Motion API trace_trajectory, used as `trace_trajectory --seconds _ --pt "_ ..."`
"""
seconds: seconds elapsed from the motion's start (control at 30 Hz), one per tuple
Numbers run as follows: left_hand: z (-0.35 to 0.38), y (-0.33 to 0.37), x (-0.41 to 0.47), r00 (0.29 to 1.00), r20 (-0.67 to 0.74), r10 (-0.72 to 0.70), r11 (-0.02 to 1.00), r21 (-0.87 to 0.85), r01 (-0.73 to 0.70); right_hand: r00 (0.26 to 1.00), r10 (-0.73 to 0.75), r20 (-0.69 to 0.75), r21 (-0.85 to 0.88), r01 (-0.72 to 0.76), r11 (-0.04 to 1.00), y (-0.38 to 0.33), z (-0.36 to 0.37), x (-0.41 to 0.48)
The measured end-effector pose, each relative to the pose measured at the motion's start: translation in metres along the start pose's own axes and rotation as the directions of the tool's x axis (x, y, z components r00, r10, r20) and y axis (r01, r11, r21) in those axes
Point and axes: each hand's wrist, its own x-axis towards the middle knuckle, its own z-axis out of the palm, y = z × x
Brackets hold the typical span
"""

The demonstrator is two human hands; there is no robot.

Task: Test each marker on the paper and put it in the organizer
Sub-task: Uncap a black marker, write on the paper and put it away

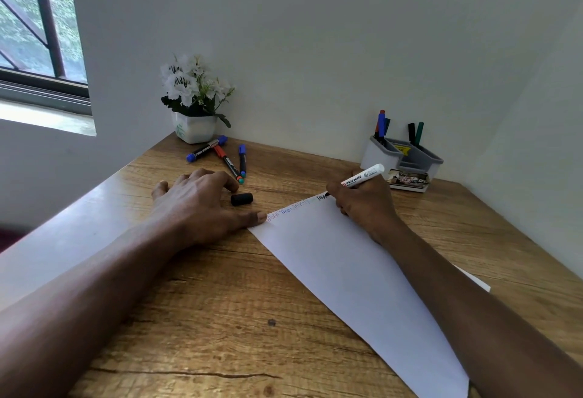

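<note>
A white sheet of paper [347,271] lies on the wooden desk [220,318], with red, blue and black scribbles along its far edge. My right hand [362,205] grips a white whiteboard marker [364,175], whose black tip touches the paper's far corner. My left hand [202,205] lies flat, fingers spread, its thumb pressing the paper's left corner. A black cap [241,199] rests beside that hand. Three capped markers [227,157] lie behind the hand. The grey-and-white organizer [400,157] stands at the back right with several markers upright in it.
A white pot of white flowers [195,104] stands in the desk's back left corner. Walls close off the desk behind and to the right. A small printed box [408,180] sits in front of the organizer. A window is at the upper left.
</note>
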Motion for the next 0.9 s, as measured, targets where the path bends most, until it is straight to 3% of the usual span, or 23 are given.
trace_trajectory --seconds 0.4,0.6,0.77,0.9 --pt "0.002 -0.002 0.002 1.0 -0.008 -0.001 1.0 -0.005 0.001 0.998 0.064 -0.01 0.037 -0.063 0.997 -0.004 0.0 -0.004" --pt "0.002 -0.002 0.0 0.999 -0.035 0.001 1.0 -0.022 -0.002 0.99 0.14 0.007 0.27 -0.137 0.953 -0.01 -0.006 -0.006" --pt "0.003 -0.002 -0.004 0.992 -0.123 0.007 0.998 -0.064 -0.015 0.995 0.092 0.035 0.234 -0.097 0.967 -0.01 -0.004 -0.009" --pt "0.006 -0.004 -0.001 0.975 -0.211 0.062 0.996 -0.05 -0.075 0.995 -0.056 0.078 0.213 0.038 0.976 -0.013 -0.002 -0.013"
